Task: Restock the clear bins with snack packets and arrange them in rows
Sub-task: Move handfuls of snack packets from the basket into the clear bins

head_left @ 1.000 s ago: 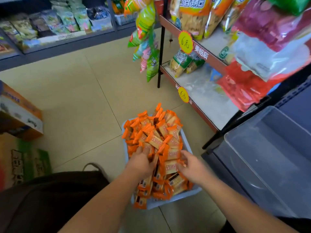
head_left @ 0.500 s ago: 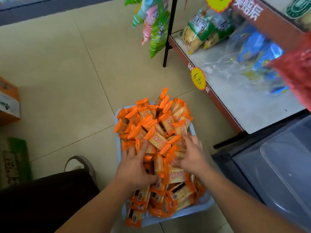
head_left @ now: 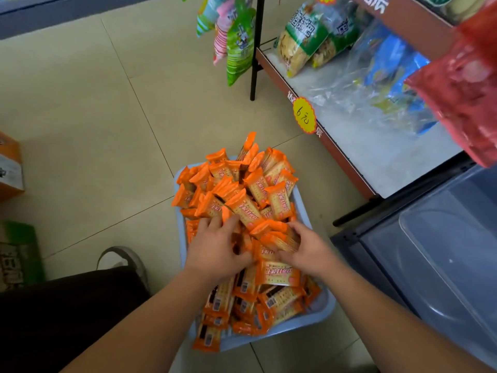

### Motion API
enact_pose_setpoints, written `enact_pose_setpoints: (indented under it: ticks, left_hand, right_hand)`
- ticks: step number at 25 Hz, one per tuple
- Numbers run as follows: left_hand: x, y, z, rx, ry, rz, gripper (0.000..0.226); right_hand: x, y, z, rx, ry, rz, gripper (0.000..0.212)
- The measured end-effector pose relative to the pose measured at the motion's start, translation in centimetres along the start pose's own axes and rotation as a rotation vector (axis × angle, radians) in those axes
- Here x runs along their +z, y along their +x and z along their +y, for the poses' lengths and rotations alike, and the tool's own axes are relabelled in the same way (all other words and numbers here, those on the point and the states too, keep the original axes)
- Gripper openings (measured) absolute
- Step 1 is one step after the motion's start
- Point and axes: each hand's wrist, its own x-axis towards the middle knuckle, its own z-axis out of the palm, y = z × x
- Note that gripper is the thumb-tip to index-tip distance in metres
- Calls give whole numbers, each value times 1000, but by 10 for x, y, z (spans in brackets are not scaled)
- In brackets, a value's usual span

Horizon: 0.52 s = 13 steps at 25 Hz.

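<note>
Packets (head_left: 250, 208): orange, glossy pillow wrappers with crimped ends, heaped loose in a pale blue plastic tray (head_left: 269, 335) on the tiled floor (head_left: 107, 130). The heap lies directly under and ahead of both hands, and the tray's long axis runs away from the person. Left hand (head_left: 215, 251): fingers splayed flat on the heap. Right hand (head_left: 306, 249): fingers curled over a few packets. The bin (head_left: 443, 265), clear rigid plastic, stands to the right, nearer the right hand, so transfer probably goes rightward.

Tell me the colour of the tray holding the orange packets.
The tray is pale blue, seen in the head view.
</note>
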Motion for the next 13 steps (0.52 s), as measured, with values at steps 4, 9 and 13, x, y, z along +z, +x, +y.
enact_pose_setpoints:
  ticks: [4, 9, 13]
  left_hand:
    - [-6, 8, -5, -77, -215, 137, 85]
    - [6, 3, -14, -254, -369, 95, 99]
    - [9, 2, -13, -104, -406, 131, 83]
  right_hand:
    - [-6, -12, -11, 33, 77, 103, 57]
    - [-4, -17, -27, 50, 179, 156, 52]
    - [2, -14, -26, 90, 239, 124, 54]
